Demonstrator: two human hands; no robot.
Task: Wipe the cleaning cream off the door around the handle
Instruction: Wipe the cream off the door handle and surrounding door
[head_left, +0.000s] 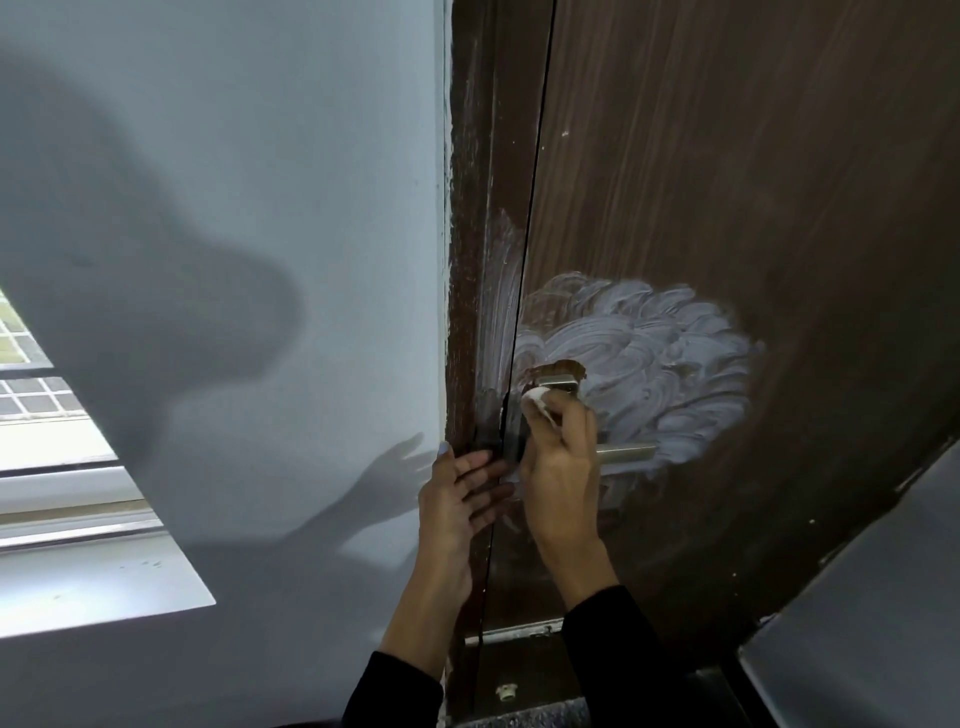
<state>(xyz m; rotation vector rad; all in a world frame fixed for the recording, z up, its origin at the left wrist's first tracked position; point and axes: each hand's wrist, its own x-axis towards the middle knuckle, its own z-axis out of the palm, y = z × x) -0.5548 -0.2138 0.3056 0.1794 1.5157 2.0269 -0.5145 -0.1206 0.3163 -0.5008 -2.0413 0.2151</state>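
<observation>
My right-hand fingers (571, 421) are pinching a white cloth (535, 400) against the handle (626, 453). My left hand (457, 499) is resting flat, fingers spread, beside the cream (649, 353) on the door (753, 182).

You face a dark wood-grain door (727, 156). White cream (649, 353) lies smeared on it in thick swirls above and right of the metal handle (626, 453), with thinner streaks running left onto the frame (467, 260) beside the door's edge.

Wood-grain door (727, 156); brushed metal handle (626, 453); streaky cream (649, 353).
</observation>
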